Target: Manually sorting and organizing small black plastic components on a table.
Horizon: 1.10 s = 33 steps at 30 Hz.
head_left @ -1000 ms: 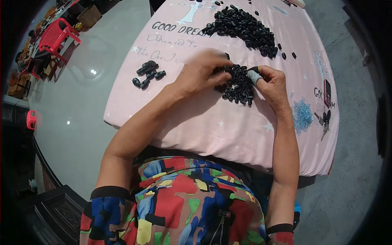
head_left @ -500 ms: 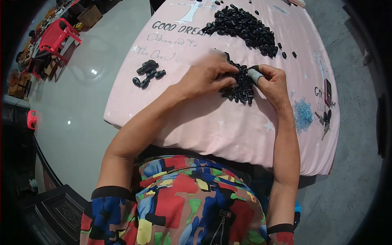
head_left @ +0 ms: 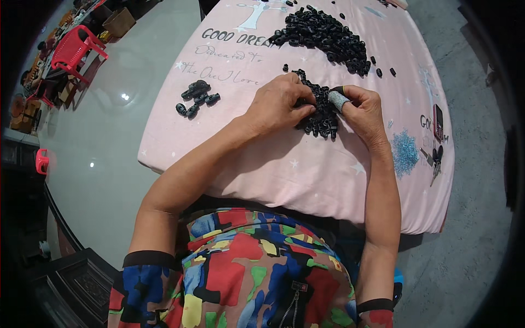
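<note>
Our left hand (head_left: pixel 279 106) and right hand (head_left: pixel 361 110) curl narrowly at black plastic parts (head_left: pixel 321 109) mid-bench (head_left: pixel 306 183); we cannot tell their hold. The small group (head_left: pixel 200 88) toward the left edge looks done, the far-edge heap (head_left: pixel 328 41) undone.

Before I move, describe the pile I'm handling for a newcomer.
On the pink cloth, look between the left hand and right hand. There lies a pile of small black pieces, nearer the body than the big heap. Unlike that heap and the smaller cluster, it has hands at it.
</note>
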### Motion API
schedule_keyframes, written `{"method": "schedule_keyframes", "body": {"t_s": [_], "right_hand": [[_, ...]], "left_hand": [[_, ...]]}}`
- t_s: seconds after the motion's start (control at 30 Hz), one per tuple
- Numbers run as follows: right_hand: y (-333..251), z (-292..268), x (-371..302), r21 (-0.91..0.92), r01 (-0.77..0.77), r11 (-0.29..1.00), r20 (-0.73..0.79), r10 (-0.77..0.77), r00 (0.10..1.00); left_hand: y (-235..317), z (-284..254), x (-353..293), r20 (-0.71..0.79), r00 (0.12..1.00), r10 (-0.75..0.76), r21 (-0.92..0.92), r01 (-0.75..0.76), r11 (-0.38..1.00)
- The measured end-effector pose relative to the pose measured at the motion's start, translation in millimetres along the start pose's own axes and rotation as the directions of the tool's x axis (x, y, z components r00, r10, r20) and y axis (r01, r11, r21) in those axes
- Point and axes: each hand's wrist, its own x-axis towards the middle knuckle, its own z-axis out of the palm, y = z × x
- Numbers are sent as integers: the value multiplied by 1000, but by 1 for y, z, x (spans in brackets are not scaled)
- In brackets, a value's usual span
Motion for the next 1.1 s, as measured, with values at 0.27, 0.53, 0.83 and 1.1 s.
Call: {"method": "schedule_keyframes", "body": {"t_s": [0.27,0.53,0.83,1.1], "right_hand": [[-2,-2,0,49,-13,999,-18,13,1000],[-1,-3,0,-10,-9,1000,-9,9,1000],[-1,4,-2,-30,20,999,-60,-21,998],[-5,0,0,-67,20,998,-60,-24,998]], "left_hand": [[-7,-10,5,61,985,-164,-479,173,861],[-8,-16,4,145,980,-136,-516,193,834],[-33,-10,22,-205,978,27,50,-17,999],[-25,-12,15,-28,984,-175,-322,157,934]]}}
